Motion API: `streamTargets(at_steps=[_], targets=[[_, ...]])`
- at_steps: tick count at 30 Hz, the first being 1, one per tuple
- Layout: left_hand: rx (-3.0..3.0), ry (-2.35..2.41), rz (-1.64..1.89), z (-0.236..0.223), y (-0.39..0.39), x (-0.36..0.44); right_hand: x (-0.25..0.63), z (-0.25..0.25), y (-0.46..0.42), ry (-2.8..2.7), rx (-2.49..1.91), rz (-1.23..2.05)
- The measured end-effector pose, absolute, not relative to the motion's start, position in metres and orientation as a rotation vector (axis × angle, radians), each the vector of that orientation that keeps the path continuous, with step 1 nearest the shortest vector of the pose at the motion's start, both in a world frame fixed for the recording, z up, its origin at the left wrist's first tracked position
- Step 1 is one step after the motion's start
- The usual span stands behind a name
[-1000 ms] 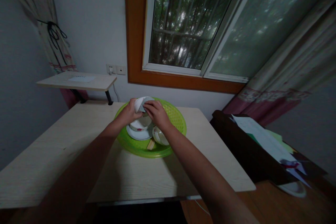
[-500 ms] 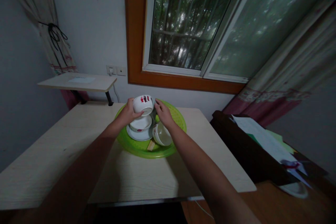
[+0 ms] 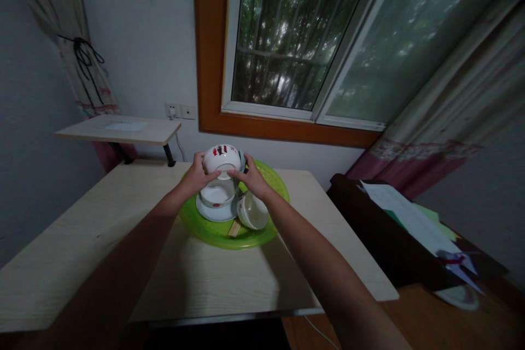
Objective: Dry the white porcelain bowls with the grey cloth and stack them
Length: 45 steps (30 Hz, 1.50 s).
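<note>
The left hand (image 3: 197, 176) and the right hand (image 3: 252, 179) grasp a white bowl (image 3: 222, 158) between them, one at each side, thumbs near its foot ring. The bowl is tilted, its underside towards the viewer and its red and dark print above the thumbs. Its inside faces away and cannot be seen; most of the fingers curl behind the wall, so how far they reach is hidden. A strip of grey cloth (image 3: 243, 162) shows between the right fingers and the bowl; the rest of it is out of sight.

Just below the thumbs, a second bowl (image 3: 217, 194) sits upright on a white plate (image 3: 215, 215), its far rim covered by the held one. Below the right fingers a third bowl (image 3: 253, 212) leans on its side, its opening turned towards the right forearm, which passes close to its edge. Nearer the viewer than both hands lie pale wooden sticks (image 3: 234, 228); their far ends are hard to make out. All these rest in a green basket (image 3: 275, 176), partly blocked by hands and forearms, on a table (image 3: 229, 279) whose left end runs out of view.
</note>
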<state>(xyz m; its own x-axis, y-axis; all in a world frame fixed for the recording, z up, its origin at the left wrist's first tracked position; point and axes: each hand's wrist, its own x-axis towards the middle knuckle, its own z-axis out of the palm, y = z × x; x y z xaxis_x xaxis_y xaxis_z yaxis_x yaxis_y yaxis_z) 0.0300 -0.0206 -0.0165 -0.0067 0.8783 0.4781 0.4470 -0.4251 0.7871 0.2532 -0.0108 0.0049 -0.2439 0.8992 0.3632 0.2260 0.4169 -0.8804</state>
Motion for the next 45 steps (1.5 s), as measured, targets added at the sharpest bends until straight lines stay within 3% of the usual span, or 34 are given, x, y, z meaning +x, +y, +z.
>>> streamTargets(at_steps=[5,15,33,38,45], targets=[[1.816,1.302,1.423,-0.019,-0.016,0.03,0.261,0.017,-0.006,-1.794,-1.013,0.841],[2.143,1.451,1.153,0.007,-0.016,0.043,0.277,0.023,0.018,-2.183,-0.826,0.417],[1.865,1.582,1.33,-0.013,-0.005,0.037,0.263,0.002,-0.002,-2.227,-0.628,0.109],[1.909,1.559,1.271,-0.013,-0.006,0.037,0.262,0.004,-0.008,-2.275,-0.626,0.175],[1.966,1.573,1.282,-0.014,-0.008,0.035,0.267,-0.012,0.006,-2.084,-0.941,0.484]])
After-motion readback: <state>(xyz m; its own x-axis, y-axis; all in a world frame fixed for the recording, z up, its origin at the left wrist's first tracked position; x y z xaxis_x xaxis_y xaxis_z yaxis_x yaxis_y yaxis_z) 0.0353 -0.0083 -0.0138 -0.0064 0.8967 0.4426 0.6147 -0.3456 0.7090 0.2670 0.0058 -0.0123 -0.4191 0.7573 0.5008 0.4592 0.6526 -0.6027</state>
